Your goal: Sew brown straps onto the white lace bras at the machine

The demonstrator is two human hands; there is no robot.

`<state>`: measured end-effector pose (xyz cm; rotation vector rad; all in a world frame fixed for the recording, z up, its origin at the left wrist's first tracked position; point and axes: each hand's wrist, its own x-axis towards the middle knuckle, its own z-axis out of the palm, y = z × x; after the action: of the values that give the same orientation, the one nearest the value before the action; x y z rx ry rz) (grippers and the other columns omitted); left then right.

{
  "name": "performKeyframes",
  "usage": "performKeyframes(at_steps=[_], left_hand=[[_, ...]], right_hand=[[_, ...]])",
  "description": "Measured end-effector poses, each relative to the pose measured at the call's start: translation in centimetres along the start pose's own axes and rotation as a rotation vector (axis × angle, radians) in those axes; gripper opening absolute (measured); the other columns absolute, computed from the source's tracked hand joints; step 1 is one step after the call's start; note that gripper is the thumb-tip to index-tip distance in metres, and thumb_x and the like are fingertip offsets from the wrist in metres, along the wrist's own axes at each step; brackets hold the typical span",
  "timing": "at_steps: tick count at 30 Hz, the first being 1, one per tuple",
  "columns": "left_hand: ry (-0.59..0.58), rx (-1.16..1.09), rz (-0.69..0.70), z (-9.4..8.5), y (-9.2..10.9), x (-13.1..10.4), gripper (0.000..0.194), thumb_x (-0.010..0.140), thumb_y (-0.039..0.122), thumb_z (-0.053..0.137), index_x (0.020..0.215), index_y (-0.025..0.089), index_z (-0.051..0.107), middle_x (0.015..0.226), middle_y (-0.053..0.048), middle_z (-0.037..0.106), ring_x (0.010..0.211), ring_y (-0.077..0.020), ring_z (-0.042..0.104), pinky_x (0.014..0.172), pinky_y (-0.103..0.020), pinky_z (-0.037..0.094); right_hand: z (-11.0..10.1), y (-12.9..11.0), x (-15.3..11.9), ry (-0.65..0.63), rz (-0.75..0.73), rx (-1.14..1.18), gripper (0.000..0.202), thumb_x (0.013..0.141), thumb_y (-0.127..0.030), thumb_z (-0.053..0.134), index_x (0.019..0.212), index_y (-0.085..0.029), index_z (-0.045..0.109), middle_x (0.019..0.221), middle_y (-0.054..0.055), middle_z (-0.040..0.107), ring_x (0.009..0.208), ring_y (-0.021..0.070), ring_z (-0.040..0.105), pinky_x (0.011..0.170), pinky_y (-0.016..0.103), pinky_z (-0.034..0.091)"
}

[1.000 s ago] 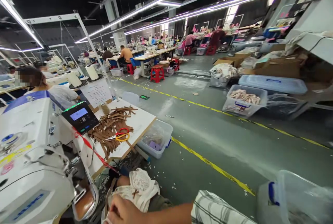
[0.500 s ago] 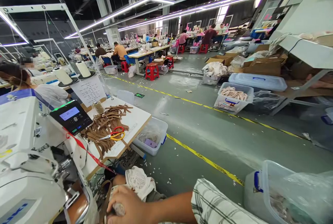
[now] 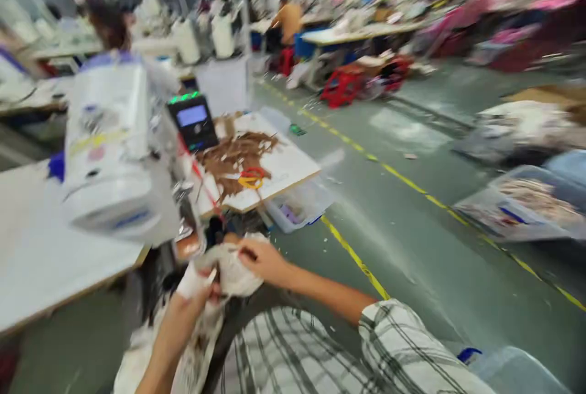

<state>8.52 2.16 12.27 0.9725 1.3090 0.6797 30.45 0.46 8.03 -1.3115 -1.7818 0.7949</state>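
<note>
At far left, a white tabletop point(image 3: 55, 241) is cut off by the edge of the view. Beside it, the sewing machine point(image 3: 121, 156) is smeared by blur, its lettering unreadable. The cream cloth point(image 3: 233, 269) lies in the wearer's lap, its lower folds running out of view at the bottom; blur hides its exact shape. The left hand point(image 3: 196, 293), its forearm rising from the bottom edge, grasps the cloth with curled fingers; whether the white patch over its back is cloth or a wrap cannot be told. Above, brown strips point(image 3: 240, 153) merge into a heap, partly covered by scissors point(image 3: 251, 178). The right hand point(image 3: 265, 263), its forearm slanting in from a checked sleeve point(image 3: 403, 345), pinches the cloth's upper part, fingertips bent inward and indistinct. At lower right, a clear bin point(image 3: 517, 369) is cut off.
</note>
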Motion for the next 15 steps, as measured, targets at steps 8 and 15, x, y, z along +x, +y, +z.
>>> performKeyframes(at_steps=[8,15], left_hand=[[0.147,-0.267,0.066,-0.1,-4.8,-0.1,0.029,0.073,0.038,0.081,0.077,0.012,0.070,0.066,0.000,0.067,0.059,-0.0092,0.057,0.060,-0.020,0.046],[0.130,-0.241,0.178,1.2,-4.9,-0.5,0.033,0.079,0.035,0.076,0.105,0.014,0.073,0.098,-0.005,0.074,0.089,-0.0162,0.066,0.085,-0.028,0.052]], right_hand=[[3.7,-0.7,-1.3,0.078,-0.129,0.001,0.016,0.097,-0.024,0.053,0.100,-0.022,0.068,0.095,0.005,0.073,0.091,0.0160,0.067,0.081,0.028,0.052],[6.1,-1.9,-0.3,0.114,-0.126,-0.021,0.018,0.097,-0.025,0.053,0.100,-0.022,0.070,0.094,0.005,0.075,0.092,0.0169,0.069,0.084,0.031,0.055]])
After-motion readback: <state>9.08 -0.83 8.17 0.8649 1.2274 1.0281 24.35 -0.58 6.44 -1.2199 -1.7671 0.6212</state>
